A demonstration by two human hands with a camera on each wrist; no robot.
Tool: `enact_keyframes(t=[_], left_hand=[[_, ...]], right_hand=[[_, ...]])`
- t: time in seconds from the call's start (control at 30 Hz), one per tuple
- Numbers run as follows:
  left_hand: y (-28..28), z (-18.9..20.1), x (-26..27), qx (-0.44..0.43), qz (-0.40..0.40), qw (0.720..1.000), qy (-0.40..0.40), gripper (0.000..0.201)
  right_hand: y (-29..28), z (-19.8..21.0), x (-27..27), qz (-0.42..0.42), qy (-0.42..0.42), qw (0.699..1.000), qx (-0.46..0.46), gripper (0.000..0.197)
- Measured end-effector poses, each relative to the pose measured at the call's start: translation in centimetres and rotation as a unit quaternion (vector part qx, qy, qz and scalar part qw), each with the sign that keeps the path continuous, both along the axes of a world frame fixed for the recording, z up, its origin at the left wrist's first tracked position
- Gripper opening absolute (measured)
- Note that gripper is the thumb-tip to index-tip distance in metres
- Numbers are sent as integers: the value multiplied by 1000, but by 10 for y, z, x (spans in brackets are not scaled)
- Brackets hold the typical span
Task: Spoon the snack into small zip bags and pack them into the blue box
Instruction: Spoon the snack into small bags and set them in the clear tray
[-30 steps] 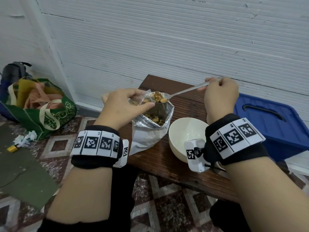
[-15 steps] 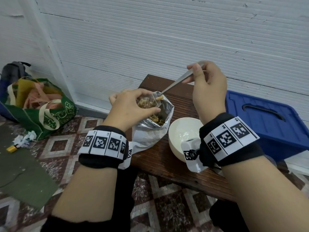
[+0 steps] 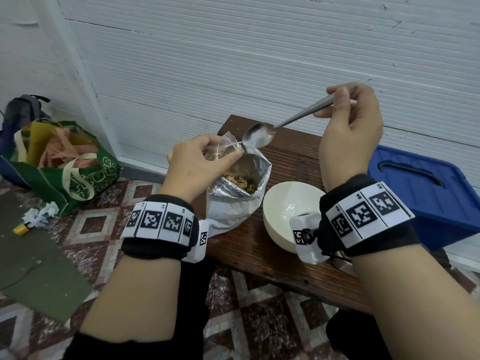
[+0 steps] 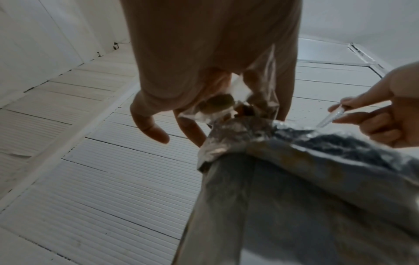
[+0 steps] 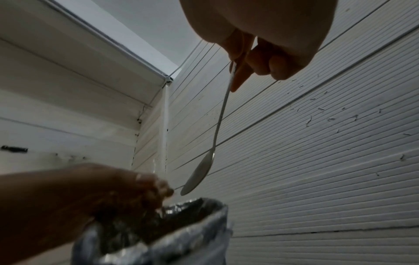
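Head view shows our left hand (image 3: 193, 162) pinching the small zip bag (image 3: 226, 149) open just above the foil snack pouch (image 3: 237, 193). Our right hand (image 3: 350, 131) grips the spoon (image 3: 259, 135) handle, its empty bowl tilted down-left just above the pouch mouth, the blue box (image 3: 426, 201) well right of it.

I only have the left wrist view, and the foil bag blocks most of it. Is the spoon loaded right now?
Observer: No, the spoon bowl is empty, raised just above the foil bag.
Operator: Is the zip bag over the foil bag?
Observer: Yes, the left hand pinches the zip bag above its mouth; snack shows inside.
Operator: Is the blue box open?
Observer: No, the blue box has its lid on, right of the white bowl.
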State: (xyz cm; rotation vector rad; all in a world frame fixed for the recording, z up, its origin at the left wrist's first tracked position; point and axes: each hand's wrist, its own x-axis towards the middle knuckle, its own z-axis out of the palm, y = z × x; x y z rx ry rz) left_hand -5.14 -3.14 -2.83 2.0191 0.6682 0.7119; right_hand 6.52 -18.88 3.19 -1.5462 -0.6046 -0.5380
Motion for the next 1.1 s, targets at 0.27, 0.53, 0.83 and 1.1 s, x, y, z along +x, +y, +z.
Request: enact_keyframes(t=[0.27,0.53,0.83,1.1], left_hand=[[-4,1,0,-11,-2,1000,-2,36],[-4,2,2,-12,-3,1000,11,40],[-7,6,0,-6,-3,1000,23,32],[-8,10,-3,3,-1,1000,20,31]], right_hand=[[9,-45,-13,100,-65,972,-203,19],[12,-67,-20,101,-151,938,-295,18],[9,-61,-10,61,46,969,-234,16],[6,-54,-4,29,186,970,-155,21]])
